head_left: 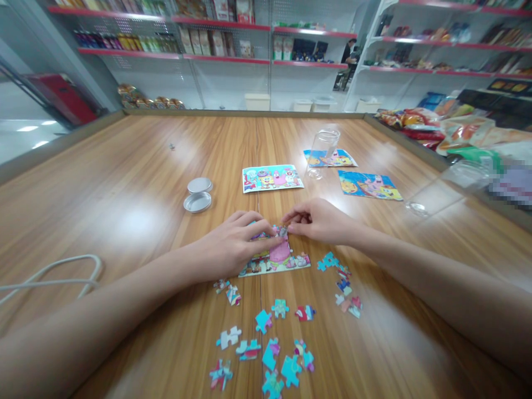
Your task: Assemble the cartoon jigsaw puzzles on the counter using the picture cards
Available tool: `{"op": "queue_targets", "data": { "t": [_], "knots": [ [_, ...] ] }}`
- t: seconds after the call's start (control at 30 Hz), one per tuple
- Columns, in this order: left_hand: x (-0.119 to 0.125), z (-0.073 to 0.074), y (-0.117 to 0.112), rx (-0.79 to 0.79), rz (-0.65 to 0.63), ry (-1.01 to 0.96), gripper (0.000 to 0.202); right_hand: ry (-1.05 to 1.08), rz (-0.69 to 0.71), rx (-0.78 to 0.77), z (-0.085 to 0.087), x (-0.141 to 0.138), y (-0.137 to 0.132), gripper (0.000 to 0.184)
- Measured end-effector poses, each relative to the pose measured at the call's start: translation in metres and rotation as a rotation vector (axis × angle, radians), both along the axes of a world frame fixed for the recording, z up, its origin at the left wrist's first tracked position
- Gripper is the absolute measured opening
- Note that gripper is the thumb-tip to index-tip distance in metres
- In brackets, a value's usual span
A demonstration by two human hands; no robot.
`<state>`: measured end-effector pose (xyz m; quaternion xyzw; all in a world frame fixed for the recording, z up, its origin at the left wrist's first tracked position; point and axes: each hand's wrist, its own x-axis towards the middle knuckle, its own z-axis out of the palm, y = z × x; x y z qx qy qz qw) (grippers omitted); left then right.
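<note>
A partly assembled cartoon jigsaw (277, 259) lies on the wooden table (137, 183) in front of me. My left hand (234, 245) rests over its left part, fingers curled and pressing down on it. My right hand (316, 220) pinches a small puzzle piece (283, 231) at the puzzle's top edge, fingertips meeting those of the left hand. Several loose puzzle pieces (266, 346) lie scattered nearer to me, and more loose pieces (343, 280) lie to the right.
Three printed cartoon pictures (272, 178) (330, 158) (369, 184) lie farther back. A clear jar (323, 147) lies on its side there; another clear jar (446, 185) lies at the right. Two metal lids (198, 194) sit left of centre. A white cable (62, 271) loops at left. Stocked shelves (224, 41) stand behind.
</note>
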<state>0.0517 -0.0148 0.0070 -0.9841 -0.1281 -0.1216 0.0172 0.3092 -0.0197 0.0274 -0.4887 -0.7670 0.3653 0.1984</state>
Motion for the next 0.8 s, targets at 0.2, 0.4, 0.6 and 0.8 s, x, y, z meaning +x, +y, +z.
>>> {"op": "queue_targets", "data": {
  "t": [0.2, 0.4, 0.6, 0.8],
  "knots": [
    [0.000, -0.001, 0.000, 0.024, -0.002, 0.003, 0.049, -0.118, -0.014, 0.173, -0.003, -0.010, -0.010, 0.008],
    [0.002, 0.002, -0.003, 0.035, 0.016, 0.039, 0.043, -0.043, -0.010, 0.455, -0.011, -0.009, -0.019, 0.013],
    [0.003, 0.002, -0.005, 0.025, 0.029, 0.050, 0.046, -0.055, -0.182, 0.253, -0.012, -0.006, -0.012, 0.015],
    [0.003, 0.002, -0.004, 0.015, 0.022, 0.032, 0.052, -0.145, -0.031, 0.233, -0.007, 0.002, -0.011, 0.010]
  ]
}}
